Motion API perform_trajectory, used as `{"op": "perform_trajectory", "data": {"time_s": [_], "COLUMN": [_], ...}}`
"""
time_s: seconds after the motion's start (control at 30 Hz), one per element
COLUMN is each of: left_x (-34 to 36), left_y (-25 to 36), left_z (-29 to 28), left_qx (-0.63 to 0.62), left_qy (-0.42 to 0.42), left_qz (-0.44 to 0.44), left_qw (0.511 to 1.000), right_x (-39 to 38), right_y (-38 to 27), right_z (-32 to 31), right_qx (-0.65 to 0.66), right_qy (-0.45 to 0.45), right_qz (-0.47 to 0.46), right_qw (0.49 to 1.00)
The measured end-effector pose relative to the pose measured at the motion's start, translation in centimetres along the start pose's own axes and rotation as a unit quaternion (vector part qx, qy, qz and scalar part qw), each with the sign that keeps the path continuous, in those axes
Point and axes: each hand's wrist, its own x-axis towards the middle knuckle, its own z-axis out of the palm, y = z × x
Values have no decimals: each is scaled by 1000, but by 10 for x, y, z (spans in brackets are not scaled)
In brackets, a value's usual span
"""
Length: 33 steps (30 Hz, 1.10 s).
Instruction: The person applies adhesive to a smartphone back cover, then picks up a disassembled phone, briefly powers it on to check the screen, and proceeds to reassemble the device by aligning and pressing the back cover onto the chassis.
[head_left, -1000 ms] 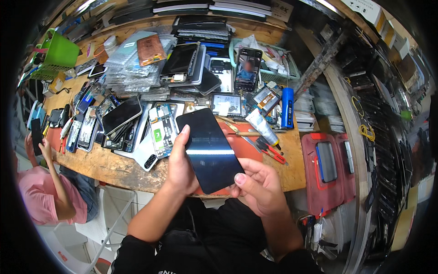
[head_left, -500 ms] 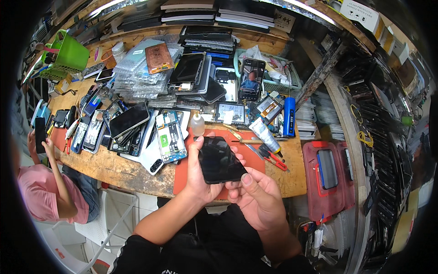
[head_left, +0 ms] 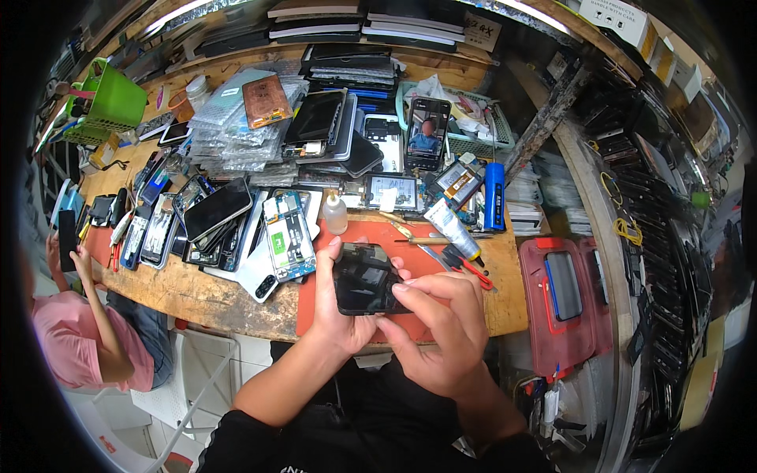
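A black smartphone [head_left: 361, 277] lies across my left hand [head_left: 337, 322], its dark, glossy screen turned up. The left thumb runs along the phone's left edge, and fingertips show past its right edge. My right hand [head_left: 448, 335] comes in from the right with thumb and forefinger apart. Its forefinger tip meets the screen near the right edge, while the thumb is close to the lower corner. Under the phone is an orange-red work mat [head_left: 311, 303]. Just beyond sits a clear dropper bottle [head_left: 334, 214].
Opened phones [head_left: 288, 236] and loose parts crowd the left and middle of the wooden bench [head_left: 213, 296]. To the right are a white tube [head_left: 452, 229], red-handled scissors [head_left: 478, 273] and a blue cylinder [head_left: 494, 197]. A propped phone [head_left: 427, 134] stands behind. A person in pink [head_left: 95, 339] sits at left.
My right hand has shifted from gripping the phone's lower right corner to laying its forefinger on the screen's right side. The phone has turned slightly in my left hand.
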Motion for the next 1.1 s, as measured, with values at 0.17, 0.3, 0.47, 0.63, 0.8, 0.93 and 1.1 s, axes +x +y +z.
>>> {"op": "perform_trajectory", "data": {"time_s": [0.17,0.3,0.47,0.63,0.8,0.93,1.1], "left_x": [1,-1,-1,-2,-4,-5,-6], "left_y": [1,1,1,1,1,2,2], "left_z": [-2,0,-3,1,4,6,7], "left_qx": [-11,-4,12,6,-3,4,-1], "left_qy": [-19,-12,-16,-37,-40,-28,-31], "left_qz": [-10,-14,-18,-31,-29,-29,-32], "left_qw": [1000,1000,1000,999,999,999,999], "right_x": [0,1,0,0,0,0,0], "right_y": [2,5,7,9,9,8,7], "right_z": [0,1,-1,0,0,0,1], "right_qx": [47,66,79,89,95,97,104], "right_qy": [-11,-9,-17,-18,-23,-26,-21], "right_qz": [9,3,0,-7,-10,-13,-15], "right_qw": [999,998,997,996,995,995,994]}}
